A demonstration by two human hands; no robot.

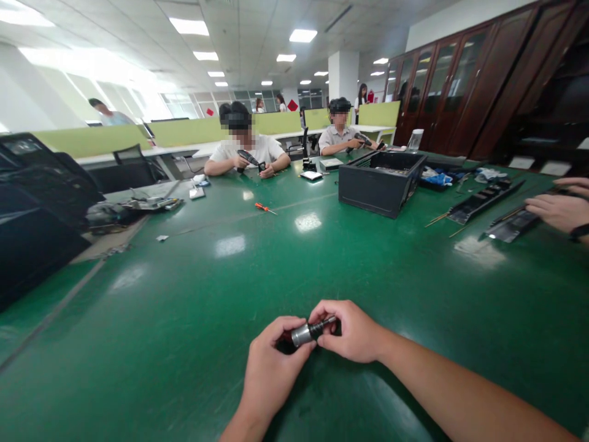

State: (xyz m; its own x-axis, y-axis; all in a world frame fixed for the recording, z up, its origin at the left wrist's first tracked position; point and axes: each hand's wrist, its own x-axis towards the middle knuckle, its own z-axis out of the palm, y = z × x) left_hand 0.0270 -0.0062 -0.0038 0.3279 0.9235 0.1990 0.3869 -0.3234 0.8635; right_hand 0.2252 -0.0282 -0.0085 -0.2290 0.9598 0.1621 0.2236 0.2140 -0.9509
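Observation:
Between my two hands, just above the green table (193,344), is a small cylindrical metal part (302,335) with a silver barrel and a dark, narrower end. My left hand (273,362) is closed round the silver barrel, thumb below and fingers above. At the narrow end, my right hand (350,331) pinches the dark section with its fingertips, and a thin tip points up to the right. The part lies tilted, its narrow end toward my right hand. Some of its surface is hidden by my fingers.
An orange screwdriver (264,208) lies mid-table. Beyond it stands a black open box (368,190). Two people across the table hold dark tools. Another person's hands (559,209) touch a dark metal tray (513,224) at right. Electronic parts (110,212) lie at left.

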